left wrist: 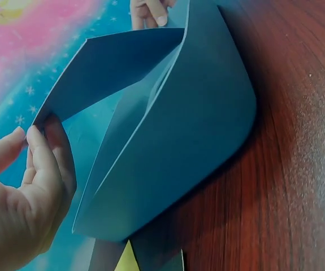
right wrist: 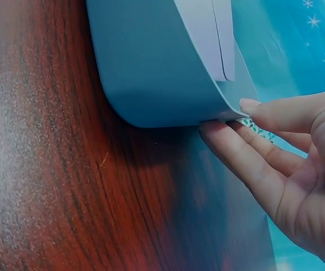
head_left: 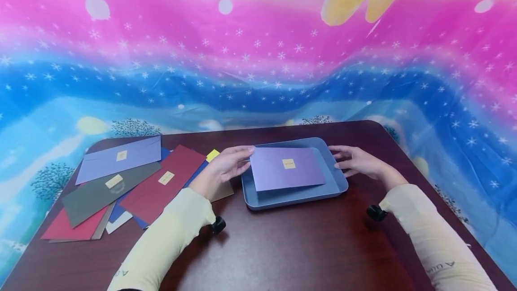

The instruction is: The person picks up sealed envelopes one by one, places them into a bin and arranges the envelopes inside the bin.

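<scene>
A purple envelope (head_left: 268,172) with a small cream label slants over the blue-grey tray (head_left: 333,175). My left hand (head_left: 227,165) pinches its left edge between thumb and fingers. In the left wrist view, the held end of the envelope (left wrist: 111,70) is raised above the tray rim, while its far end dips inside. On the opposite side, my right hand (head_left: 357,160) grips the tray's right end. The right wrist view shows that thumb (right wrist: 255,107) at the rim and the fingers against the outer wall.
Left of the tray, several envelopes lie overlapping, among them a lavender one (head_left: 139,158), a dark grey one (head_left: 94,196), a maroon one (head_left: 177,167) and a red one (head_left: 66,227). A yellow piece (head_left: 212,155) shows near my left wrist. Patterned cloth (head_left: 242,66) hangs behind the brown table (head_left: 278,250).
</scene>
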The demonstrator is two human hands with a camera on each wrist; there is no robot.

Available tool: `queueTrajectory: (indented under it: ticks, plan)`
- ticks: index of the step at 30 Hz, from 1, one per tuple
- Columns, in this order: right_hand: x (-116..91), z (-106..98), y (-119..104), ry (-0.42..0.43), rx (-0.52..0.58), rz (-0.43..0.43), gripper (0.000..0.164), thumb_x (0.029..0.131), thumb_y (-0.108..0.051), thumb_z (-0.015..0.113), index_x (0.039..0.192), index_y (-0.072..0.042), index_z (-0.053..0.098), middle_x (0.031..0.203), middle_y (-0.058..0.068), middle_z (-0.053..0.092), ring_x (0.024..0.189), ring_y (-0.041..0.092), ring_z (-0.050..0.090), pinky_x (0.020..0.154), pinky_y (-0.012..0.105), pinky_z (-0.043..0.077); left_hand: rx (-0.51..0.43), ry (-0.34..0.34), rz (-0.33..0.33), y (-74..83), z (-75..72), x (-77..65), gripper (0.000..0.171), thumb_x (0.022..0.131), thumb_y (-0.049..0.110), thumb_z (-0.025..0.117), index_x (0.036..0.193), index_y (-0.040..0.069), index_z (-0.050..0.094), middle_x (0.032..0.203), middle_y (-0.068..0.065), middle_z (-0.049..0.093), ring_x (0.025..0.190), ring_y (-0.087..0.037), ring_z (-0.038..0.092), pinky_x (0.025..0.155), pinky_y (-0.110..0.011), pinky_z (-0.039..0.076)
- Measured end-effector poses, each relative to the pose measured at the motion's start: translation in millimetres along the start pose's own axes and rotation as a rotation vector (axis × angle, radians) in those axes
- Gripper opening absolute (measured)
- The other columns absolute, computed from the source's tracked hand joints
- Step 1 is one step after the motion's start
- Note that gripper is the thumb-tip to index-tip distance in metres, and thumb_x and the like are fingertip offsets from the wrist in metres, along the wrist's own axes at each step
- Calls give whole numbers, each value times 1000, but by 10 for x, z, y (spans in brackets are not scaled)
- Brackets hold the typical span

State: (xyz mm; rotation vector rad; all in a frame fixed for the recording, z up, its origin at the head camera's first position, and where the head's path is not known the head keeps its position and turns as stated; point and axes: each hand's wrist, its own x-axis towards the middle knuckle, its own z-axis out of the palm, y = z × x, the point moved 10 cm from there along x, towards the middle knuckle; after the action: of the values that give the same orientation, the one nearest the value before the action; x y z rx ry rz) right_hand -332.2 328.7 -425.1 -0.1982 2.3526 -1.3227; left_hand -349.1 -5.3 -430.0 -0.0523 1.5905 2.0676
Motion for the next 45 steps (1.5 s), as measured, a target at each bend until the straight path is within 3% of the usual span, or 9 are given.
queueTrajectory:
  ticks: [6, 10, 16, 23, 29, 38, 45]
  plan:
    - [11, 30, -35, 4, -11, 2, 68, 102, -5, 61, 161, 0, 25, 146, 36, 43, 117, 38, 63, 86, 46, 59, -20, 15, -20, -28, 16, -5, 38, 107, 10, 55, 142, -5, 53, 111, -4, 61, 94, -13, 60, 82, -20, 56]
    - [11, 31, -41, -1, -15, -3, 69, 103, -5, 61, 161, 1, 24, 146, 37, 42, 118, 39, 62, 85, 46, 60, -50, 12, -25, -27, 21, -43, 42, 108, 8, 51, 148, -4, 49, 135, -15, 59, 115, -20, 60, 97, -29, 53]
    - [10, 5, -13, 3, -12, 7, 70, 102, -4, 61, 161, 0, 24, 146, 37, 42, 118, 40, 62, 85, 46, 60, -133, 5, -12, -24, 92, -120, 47, 107, 3, 45, 153, -4, 41, 156, -22, 40, 141, -34, 42, 112, -42, 39]
    - [14, -3, -15, 8, -2, 12, 69, 102, -4, 61, 161, 0, 24, 145, 37, 43, 115, 38, 64, 85, 46, 60, -158, -3, -18, -32, 235, -223, 56, 107, 5, 44, 160, -1, 27, 165, -24, 22, 148, -46, 27, 118, -50, 29]
    - [10, 14, -34, 4, -4, 10, 69, 102, -5, 61, 161, 1, 24, 144, 37, 44, 116, 39, 63, 84, 46, 60, -107, 7, -37, -40, 273, -272, 63, 106, 10, 47, 163, 4, 21, 168, -22, 14, 152, -47, 14, 120, -57, 19]
    - [15, 14, -39, 7, -22, 3, 69, 103, -5, 60, 161, 2, 23, 145, 37, 42, 118, 41, 62, 84, 46, 60, -76, 20, -26, 12, 203, -316, 64, 106, 12, 49, 163, 7, 22, 168, -19, 15, 152, -43, 19, 121, -56, 19]
    - [1, 18, -30, 11, -27, 4, 69, 103, -5, 60, 160, 2, 24, 145, 38, 43, 118, 41, 62, 85, 46, 60, -50, -22, 58, 214, 100, -443, 65, 106, 9, 47, 164, 5, 18, 169, -20, 10, 151, -43, 21, 121, -55, 19]
